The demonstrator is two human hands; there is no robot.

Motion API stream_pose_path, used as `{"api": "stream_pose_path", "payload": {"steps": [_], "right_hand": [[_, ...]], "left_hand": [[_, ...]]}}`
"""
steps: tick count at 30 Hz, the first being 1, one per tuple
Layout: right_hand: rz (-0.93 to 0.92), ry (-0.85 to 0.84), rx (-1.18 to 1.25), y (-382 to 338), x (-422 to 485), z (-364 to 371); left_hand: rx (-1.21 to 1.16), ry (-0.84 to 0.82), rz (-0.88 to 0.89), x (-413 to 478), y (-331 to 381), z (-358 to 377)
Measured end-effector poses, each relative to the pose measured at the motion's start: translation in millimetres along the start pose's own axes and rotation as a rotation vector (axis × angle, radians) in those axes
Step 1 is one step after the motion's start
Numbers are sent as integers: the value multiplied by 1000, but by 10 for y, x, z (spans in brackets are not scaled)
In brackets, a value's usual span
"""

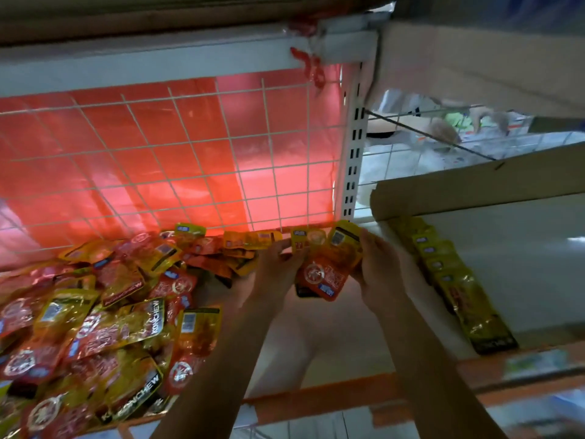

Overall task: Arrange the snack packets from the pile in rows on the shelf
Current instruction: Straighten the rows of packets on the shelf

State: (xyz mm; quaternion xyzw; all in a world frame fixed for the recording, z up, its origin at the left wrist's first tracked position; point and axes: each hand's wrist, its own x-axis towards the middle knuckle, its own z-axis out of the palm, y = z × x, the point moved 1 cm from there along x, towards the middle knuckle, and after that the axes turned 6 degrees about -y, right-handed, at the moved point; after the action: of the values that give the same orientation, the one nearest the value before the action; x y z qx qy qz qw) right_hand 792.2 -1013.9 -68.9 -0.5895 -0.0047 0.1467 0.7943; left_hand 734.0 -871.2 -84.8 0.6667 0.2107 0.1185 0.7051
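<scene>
Your left grip (278,264) and right grip (380,270) both close on a small bunch of packets (323,274), orange and yellow, held up between them near the wire grid (190,153) at the back of the shelf (332,343). The loose pile (95,312) lies left of your left grip. Right of your right grip, a row of yellow packets (456,280) runs front to back, overlapping.

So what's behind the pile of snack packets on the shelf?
A white wire grid stands behind the pile, with a red plastic sheet behind that. The pile covers the grid's bottom edge on the left, so that part cannot be seen.
</scene>
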Motion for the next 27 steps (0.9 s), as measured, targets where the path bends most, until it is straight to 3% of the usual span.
{"api": "stream_pose_path", "payload": {"steps": [6, 9, 14, 27], "right_hand": [[-6, 118, 22, -356, 190, -639], [-32, 157, -76, -524, 270, -938], [-26, 188, 11, -693, 374, -1373], [-31, 124, 174, -874, 584, -2011]], "left_hand": [[32, -34, -134, 77, -97, 600], [105, -58, -122, 85, -130, 864], [156, -57, -34, 101, -173, 1241], [400, 162, 52, 219, -231, 1659]]}}
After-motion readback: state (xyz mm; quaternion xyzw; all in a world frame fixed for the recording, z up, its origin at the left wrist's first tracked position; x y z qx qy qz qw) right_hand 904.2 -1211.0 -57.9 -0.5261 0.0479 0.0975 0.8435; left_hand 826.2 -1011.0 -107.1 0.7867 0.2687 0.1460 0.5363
